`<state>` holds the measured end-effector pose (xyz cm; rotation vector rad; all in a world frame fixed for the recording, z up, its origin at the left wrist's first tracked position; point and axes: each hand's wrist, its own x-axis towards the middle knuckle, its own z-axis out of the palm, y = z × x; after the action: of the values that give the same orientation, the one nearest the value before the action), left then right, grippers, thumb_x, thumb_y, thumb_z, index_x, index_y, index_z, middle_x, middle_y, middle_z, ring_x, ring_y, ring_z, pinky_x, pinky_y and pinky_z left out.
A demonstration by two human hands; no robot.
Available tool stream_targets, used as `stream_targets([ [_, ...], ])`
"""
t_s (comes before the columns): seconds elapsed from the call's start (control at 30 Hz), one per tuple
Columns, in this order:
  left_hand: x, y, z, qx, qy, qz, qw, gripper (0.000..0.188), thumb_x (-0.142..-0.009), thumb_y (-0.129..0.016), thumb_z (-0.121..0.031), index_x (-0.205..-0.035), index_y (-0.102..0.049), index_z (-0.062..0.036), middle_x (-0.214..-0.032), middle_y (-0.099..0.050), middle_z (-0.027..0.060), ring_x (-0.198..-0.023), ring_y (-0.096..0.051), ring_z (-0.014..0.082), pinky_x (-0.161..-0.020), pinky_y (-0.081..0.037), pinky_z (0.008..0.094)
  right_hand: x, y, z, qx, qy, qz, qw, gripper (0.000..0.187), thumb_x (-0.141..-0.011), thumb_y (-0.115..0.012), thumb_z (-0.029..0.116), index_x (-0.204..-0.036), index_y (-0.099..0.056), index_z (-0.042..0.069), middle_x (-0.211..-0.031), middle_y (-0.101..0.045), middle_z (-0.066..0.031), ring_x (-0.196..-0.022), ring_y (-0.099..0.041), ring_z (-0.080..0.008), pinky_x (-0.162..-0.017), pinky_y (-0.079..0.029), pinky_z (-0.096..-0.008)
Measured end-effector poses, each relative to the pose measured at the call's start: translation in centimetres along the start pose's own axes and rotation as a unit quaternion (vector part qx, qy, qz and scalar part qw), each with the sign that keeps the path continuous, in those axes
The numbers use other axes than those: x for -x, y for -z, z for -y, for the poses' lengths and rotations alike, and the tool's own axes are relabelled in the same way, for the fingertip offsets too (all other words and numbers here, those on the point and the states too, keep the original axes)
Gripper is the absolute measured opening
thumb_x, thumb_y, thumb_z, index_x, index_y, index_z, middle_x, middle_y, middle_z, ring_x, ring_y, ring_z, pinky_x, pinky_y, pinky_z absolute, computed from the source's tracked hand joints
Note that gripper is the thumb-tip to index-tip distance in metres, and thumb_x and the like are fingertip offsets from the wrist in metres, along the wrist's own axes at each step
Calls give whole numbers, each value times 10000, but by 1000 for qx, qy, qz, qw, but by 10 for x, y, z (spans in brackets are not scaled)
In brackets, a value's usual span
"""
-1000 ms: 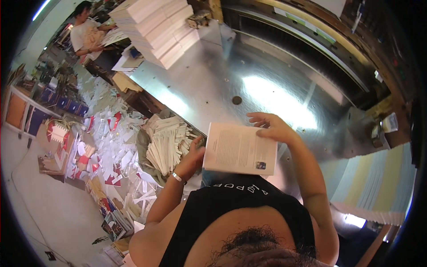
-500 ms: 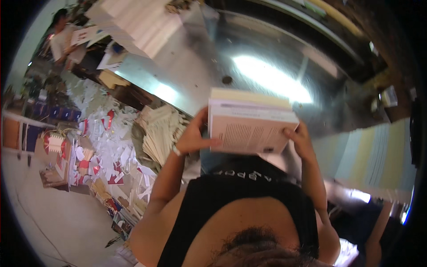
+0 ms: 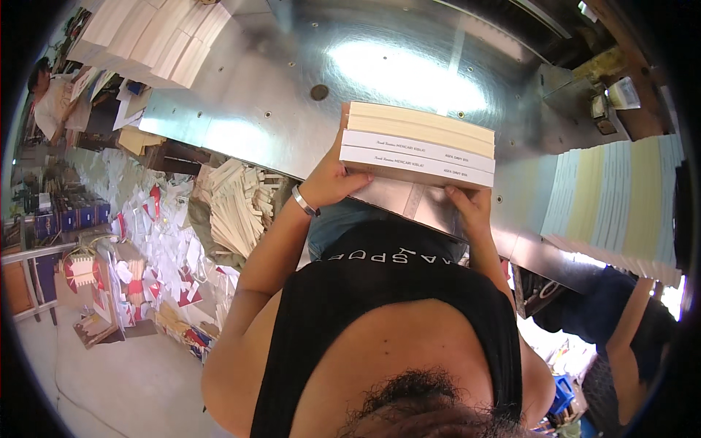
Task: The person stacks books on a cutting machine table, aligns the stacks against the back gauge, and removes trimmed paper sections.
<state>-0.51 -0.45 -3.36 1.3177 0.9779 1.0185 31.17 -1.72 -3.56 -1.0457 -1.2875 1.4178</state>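
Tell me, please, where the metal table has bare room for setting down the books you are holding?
The metal table lies bare between the book stack in both hands and the paper blocks at the far left, around the dark round hole. It is crowded at the right, by the pastel sheet piles.

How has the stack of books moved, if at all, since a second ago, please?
Yes. The stack of books, gripped by left hand and right hand, has shifted forward onto the metal table, towards its round hole.
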Motion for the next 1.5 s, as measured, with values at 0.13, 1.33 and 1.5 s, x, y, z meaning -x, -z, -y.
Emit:
stream_targets([
  [0.13,-5,6,-28,-137,-59,29,988,883,-755,-797,-23,-1489,-307,-19,-1375,-529,114,-1267,-484,185,-1059,-402,339,-6,-2,24,38,26,-25,999,840,-753,-778,0,-1473,-346,24,-1309,-564,-127,-1192,-561,-226,-1066,-412,-384],
  [1.33,-5,141,-18,-71,-128,-431,891,626,-931,-595,-551,-1259,-586,-19,-1187,-621,112,-1107,-586,220,-955,-459,370,-163,-152,123,-333,-78,243,908,695,-864,-636,460,-1393,-466,43,-1284,-609,-145,-1086,-653,-270,-852,-586,-401],
  [1.5,-12,139,2,-361,-57,-486,794,671,-872,-633,-573,-1278,-592,-41,-1300,-588,173,-1247,-517,344,-1069,-384,457,-228,-315,254,-279,19,279,919,654,-895,-574,528,-1379,-513,92,-1388,-554,-110,-1222,-572,-278,-985,-507,-414],
])
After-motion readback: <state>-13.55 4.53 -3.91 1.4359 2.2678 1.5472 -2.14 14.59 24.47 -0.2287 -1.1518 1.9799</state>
